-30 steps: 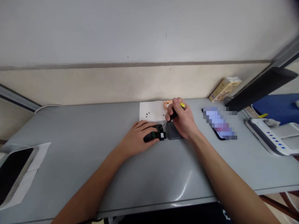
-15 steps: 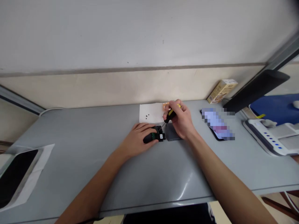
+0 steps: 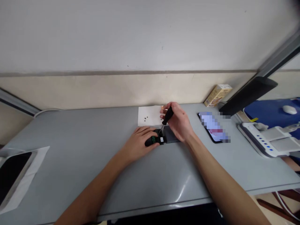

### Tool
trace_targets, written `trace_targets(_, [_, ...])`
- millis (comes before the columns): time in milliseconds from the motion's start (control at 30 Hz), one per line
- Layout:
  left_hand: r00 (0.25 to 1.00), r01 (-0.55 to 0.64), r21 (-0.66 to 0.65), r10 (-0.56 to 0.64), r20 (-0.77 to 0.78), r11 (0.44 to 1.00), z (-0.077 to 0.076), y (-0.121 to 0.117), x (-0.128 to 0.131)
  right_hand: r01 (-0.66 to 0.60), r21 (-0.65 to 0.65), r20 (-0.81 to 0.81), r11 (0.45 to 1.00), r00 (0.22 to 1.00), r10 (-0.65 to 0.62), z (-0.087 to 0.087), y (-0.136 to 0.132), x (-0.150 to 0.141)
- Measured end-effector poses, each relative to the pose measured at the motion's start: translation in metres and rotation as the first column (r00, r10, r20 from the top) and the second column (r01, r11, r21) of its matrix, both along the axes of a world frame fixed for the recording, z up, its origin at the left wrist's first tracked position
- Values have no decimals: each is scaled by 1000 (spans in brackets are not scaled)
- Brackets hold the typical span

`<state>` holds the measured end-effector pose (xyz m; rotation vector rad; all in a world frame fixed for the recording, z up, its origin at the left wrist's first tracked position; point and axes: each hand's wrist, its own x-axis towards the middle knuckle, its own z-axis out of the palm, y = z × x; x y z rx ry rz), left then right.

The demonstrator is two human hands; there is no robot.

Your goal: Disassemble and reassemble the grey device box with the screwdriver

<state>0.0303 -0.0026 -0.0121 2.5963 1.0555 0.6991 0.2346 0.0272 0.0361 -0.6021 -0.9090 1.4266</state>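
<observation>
My left hand [image 3: 136, 143] is closed around a small black device [image 3: 149, 142] with a green circuit board showing, and presses it against the table. My right hand [image 3: 181, 122] grips a screwdriver [image 3: 168, 116] by its black handle. Its thin shaft slants down to the left into the device, where the tip is hard to make out. Under the right hand lies a flat dark grey box [image 3: 170, 137], right beside the device. Several tiny dark pieces, seemingly screws [image 3: 144, 118], rest on a white sheet of paper [image 3: 152, 112] just behind.
To the right lie a phone [image 3: 212, 126] with a lit, blurred screen and a white charging hub [image 3: 255, 140]. A carton [image 3: 217, 94] leans at the back wall near a dark slanted panel [image 3: 252, 95]. A black-screened tablet-like item [image 3: 14, 175] sits on paper at far left.
The screwdriver has turned in my right hand, and its yellow marks no longer show. My right fingers have opened out somewhat around the handle. My left hand keeps its hold; the view has shifted slightly.
</observation>
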Motion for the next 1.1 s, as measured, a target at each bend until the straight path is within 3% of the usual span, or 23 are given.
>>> trace_targets(100, [1000, 10, -13, -10, 6, 1000, -1, 1, 0, 46, 1, 67, 999, 997, -46, -6, 2, 0])
trace_targets(200, [1000, -7, -23, 6, -7, 1000, -1, 1, -1, 168, 98, 222, 981, 957, -186, -8, 2, 0])
trace_targets(333, [1000, -3, 2, 3, -24, 1000, 1, 1, -2, 186, 271, 471, 944, 830, -299, -8, 1, 5])
trace_targets(433, [999, 10, 27, -9, -39, 1000, 2, 1, -2, 191, 289, 581, 938, 744, -331, -10, 4, 10])
trace_targets(500, [999, 16, 38, -14, -53, 999, 3, 0, -2, 275, 272, 573, 922, 723, -385, -12, 7, 11])
trace_targets(667, [997, 26, 23, -24, -70, 999, 9, -2, -5, 601, 166, 431, 782, 669, -606, -20, 13, 14])
trace_targets(967, [996, -91, 52, 91, 7, 994, 10, 4, -18, 704, 187, 522, 685, 519, -677, -39, 22, 26])
trace_targets(1100, [988, -150, 110, 144, 58, 983, 8, 10, -21, 711, 163, 556, 685, 507, -659, -39, 23, 29])
